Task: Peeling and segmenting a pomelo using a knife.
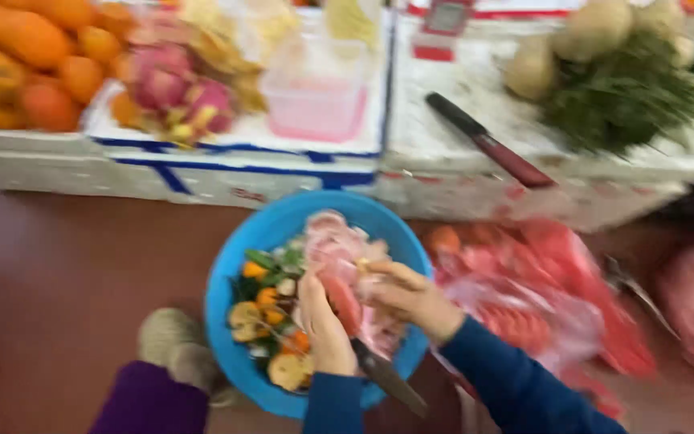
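A blue bowl (234,265) sits on the floor below me, filled with cut green, orange and pale pieces and pink slices. Both my hands are over it, in blue sleeves. My left hand (325,328) grips a knife (387,378) whose dark end sticks out down and to the right. My right hand (411,297) pinches a red-pink piece of food (344,304) held between the two hands. The picture is blurred, so I cannot tell what the food is.
White foam boxes (242,173) stand behind the bowl with orange fruit (34,48), pink dragon fruit (174,88), a pink tub (315,100), green herbs (620,96) and a second knife (487,149). Red plastic bags (556,281) lie to the right. My shoe (172,344) is left of the bowl.
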